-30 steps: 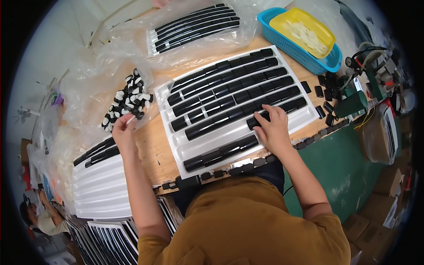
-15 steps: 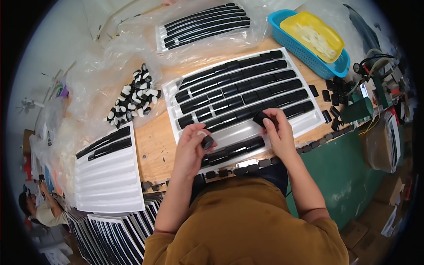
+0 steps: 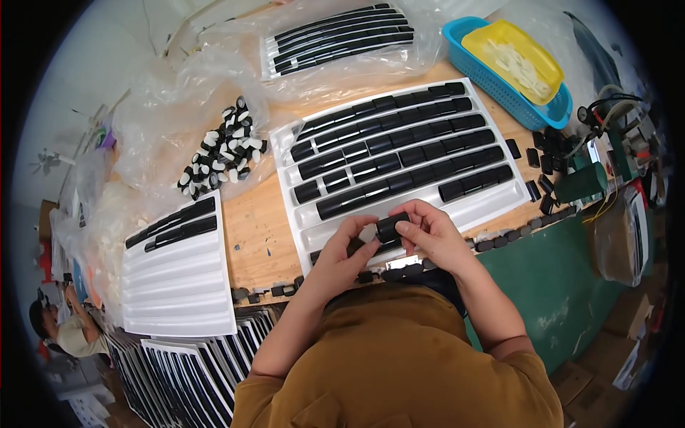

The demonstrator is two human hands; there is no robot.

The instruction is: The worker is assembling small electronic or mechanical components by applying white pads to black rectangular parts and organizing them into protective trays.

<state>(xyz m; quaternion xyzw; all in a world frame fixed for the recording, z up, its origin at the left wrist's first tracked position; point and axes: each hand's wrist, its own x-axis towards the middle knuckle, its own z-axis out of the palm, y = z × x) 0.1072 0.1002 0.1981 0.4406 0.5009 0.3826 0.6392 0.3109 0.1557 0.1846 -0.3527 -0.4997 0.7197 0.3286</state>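
My left hand (image 3: 342, 255) is closed on a small black-and-white plug (image 3: 368, 232), whose pale end shows between thumb and fingers. A short, glossy black tube (image 3: 390, 227) is pinched in my right hand (image 3: 434, 235). Both hands meet over the front of a white grooved tray (image 3: 421, 204), and the tube's left end is right beside the plug; whether they touch I cannot tell. Rows of similar black tubes (image 3: 410, 180) lie in the tray's grooves. My hands cover much of its front groove.
Black-and-white plugs (image 3: 221, 153) are heaped left of the tray. Another white tray (image 3: 178, 278) lies nearer left, above stacked trays (image 3: 193, 371). A blue basket (image 3: 492, 84) holds a yellow tray (image 3: 477, 43). Loose black tubes (image 3: 546, 162) lie right. A co-worker (image 3: 71, 335) is far left.
My hands have come together: the right moved left and nearer with the tube, the left moved right with the plug, now turned pale end outward. The view shifted slightly.
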